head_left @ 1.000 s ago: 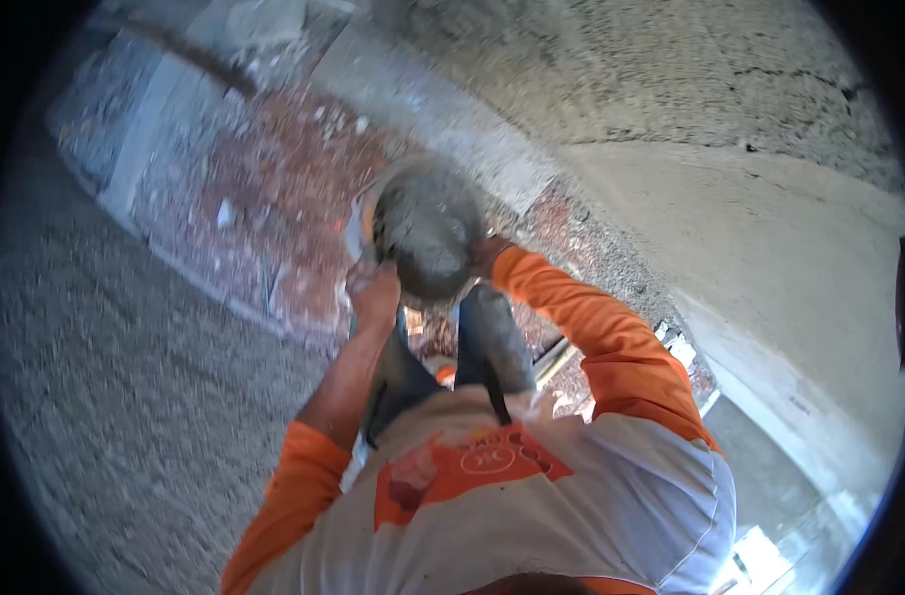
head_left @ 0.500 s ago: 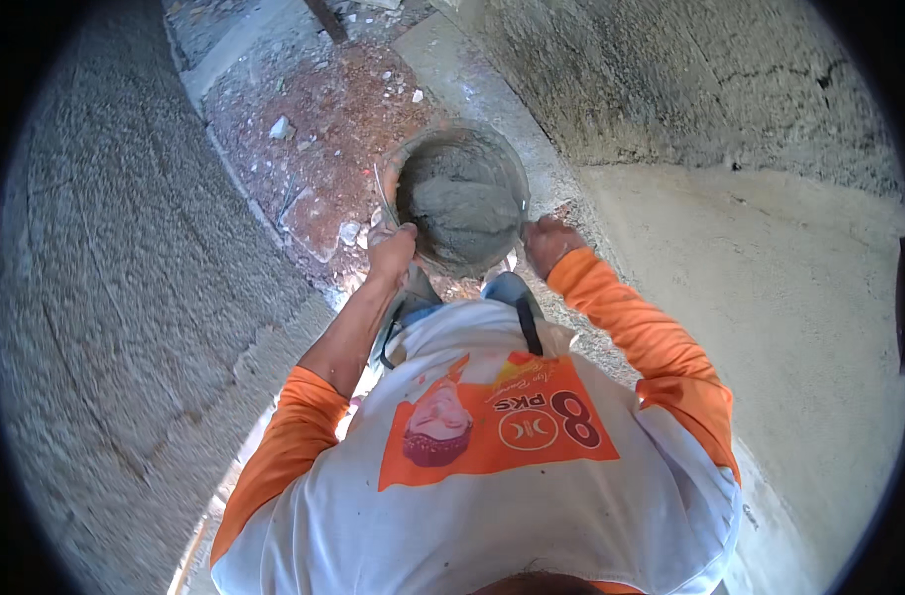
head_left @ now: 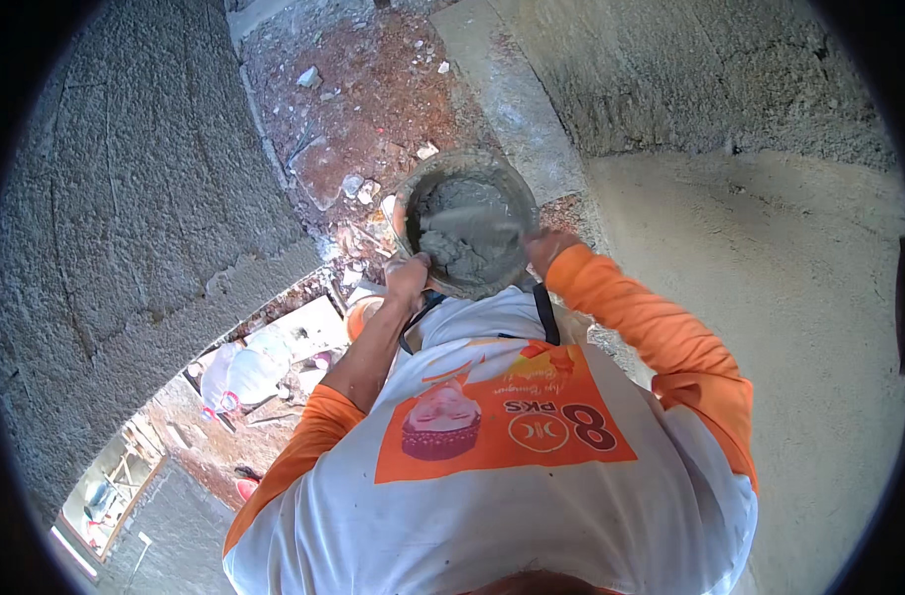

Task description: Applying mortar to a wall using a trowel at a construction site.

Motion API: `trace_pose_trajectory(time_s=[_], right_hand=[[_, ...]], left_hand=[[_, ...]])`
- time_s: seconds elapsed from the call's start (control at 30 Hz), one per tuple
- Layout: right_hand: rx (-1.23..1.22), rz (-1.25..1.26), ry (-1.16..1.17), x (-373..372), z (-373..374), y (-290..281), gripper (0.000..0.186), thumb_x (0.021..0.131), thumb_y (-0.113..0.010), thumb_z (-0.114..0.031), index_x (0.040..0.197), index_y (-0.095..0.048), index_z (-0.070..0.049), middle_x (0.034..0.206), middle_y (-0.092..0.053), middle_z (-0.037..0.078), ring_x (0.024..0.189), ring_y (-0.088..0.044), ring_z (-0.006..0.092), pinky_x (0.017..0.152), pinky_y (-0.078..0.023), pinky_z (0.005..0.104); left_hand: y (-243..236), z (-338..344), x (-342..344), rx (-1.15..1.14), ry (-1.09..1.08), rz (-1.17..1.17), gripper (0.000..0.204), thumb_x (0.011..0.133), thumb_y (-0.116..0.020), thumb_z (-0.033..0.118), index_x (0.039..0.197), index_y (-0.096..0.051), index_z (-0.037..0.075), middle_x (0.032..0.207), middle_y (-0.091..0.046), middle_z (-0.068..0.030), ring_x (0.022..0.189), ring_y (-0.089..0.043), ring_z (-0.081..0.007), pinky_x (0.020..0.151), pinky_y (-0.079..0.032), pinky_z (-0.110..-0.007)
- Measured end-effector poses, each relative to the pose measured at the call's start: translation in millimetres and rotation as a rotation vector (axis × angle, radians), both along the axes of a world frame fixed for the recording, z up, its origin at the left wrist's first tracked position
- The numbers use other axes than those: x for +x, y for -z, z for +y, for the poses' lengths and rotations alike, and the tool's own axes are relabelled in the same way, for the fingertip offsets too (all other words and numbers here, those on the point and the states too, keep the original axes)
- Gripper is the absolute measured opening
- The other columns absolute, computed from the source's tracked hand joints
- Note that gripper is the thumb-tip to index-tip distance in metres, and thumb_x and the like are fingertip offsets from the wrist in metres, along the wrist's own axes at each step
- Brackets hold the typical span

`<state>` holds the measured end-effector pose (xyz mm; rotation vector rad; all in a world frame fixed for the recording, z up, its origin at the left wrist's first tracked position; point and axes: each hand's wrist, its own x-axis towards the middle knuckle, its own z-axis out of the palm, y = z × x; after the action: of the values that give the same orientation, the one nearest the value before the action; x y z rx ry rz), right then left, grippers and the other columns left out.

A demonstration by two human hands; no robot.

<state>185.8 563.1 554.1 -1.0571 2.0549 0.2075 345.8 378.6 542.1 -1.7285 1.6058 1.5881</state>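
A round bucket [head_left: 405, 224] with a mortar-caked rim is held up in front of my waist. Wet grey mortar [head_left: 462, 253] fills much of it, lumpy on the near left and smeared in the middle. My left hand [head_left: 408, 279] grips the bucket's near-left rim, thumb on top. At the right rim, my right hand [head_left: 549, 250] is closed with the knuckles up, partly blurred. A pale blurred streak crosses the mortar towards that hand; whatever the fingers hold cannot be made out.
Rough grey plastered walls rise at the left [head_left: 155, 198] and far right [head_left: 690, 79]. A smoother pale surface [head_left: 710, 297] lies to the right. Reddish ground [head_left: 373, 99] with rubble is ahead. Pale bags [head_left: 259, 369] lie lower left, beside an orange container [head_left: 361, 315].
The bucket has come nearer my body and slightly right. Its mortar, a smoother mound before, is now broken into lumps. The view has shifted, showing bags and an opening at the lower left.
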Motion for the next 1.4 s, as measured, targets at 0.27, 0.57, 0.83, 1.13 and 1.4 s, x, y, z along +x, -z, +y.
trace_pose_trajectory(time_s=[0.27,0.57,0.83,1.13,1.4], right_hand=[[0.069,-0.044,0.095,7,-68,-12,0.024,0.08,-0.048,-0.015,0.094,-0.065,-0.006,0.095,-0.063,0.016,0.092,-0.061,0.0275,0.078,-0.05,0.0379],[-0.064,0.342,-0.252,-53,-52,-17,0.024,0.08,-0.049,-0.014,0.097,-0.064,-0.007,0.106,-0.06,0.014,0.097,-0.059,0.0283,0.077,-0.049,0.0373],[0.316,-0.147,-0.229,-31,-26,19,0.024,0.077,-0.051,-0.017,0.095,-0.058,-0.003,0.085,-0.062,0.013,0.083,-0.062,0.026,0.069,-0.05,0.0387],[-0.384,-0.653,-0.949,34,-9,67,0.022,0.077,-0.058,-0.028,0.081,-0.059,-0.006,0.073,-0.06,0.01,0.07,-0.06,0.0278,0.062,-0.048,0.0375],[0.198,-1.835,1.273,48,-32,19,0.027,0.082,-0.055,-0.033,0.086,-0.053,-0.007,0.065,-0.05,-0.001,0.05,-0.048,0.0119,0.046,-0.043,0.0288]], left_hand=[[17,14,15,-0.037,0.034,0.046,0.03,0.078,-0.054,0.027,0.078,-0.059,-0.003,0.069,-0.061,-0.0137,0.052,-0.058,-0.0171,0.045,-0.042,-0.028],[-1,16,2,0.013,-0.048,0.155,0.026,0.077,-0.054,0.021,0.065,-0.056,-0.002,0.053,-0.054,-0.0083,0.031,-0.039,-0.0143,0.03,-0.029,-0.03],[-4,28,26,0.063,-0.129,-0.042,0.03,0.076,-0.057,0.019,0.092,-0.058,-0.006,0.086,-0.06,-0.0099,0.074,-0.057,-0.0171,0.067,-0.046,-0.029],[-1,8,41,0.261,-0.197,0.06,0.019,0.077,-0.055,0.019,0.078,-0.056,0.0,0.064,-0.054,-0.0056,0.046,-0.047,-0.0129,0.04,-0.037,-0.027],[1,14,53,0.229,-0.263,0.201,0.018,0.078,-0.053,0.019,0.076,-0.058,0.001,0.067,-0.056,-0.0056,0.047,-0.048,-0.0113,0.039,-0.036,-0.024]])
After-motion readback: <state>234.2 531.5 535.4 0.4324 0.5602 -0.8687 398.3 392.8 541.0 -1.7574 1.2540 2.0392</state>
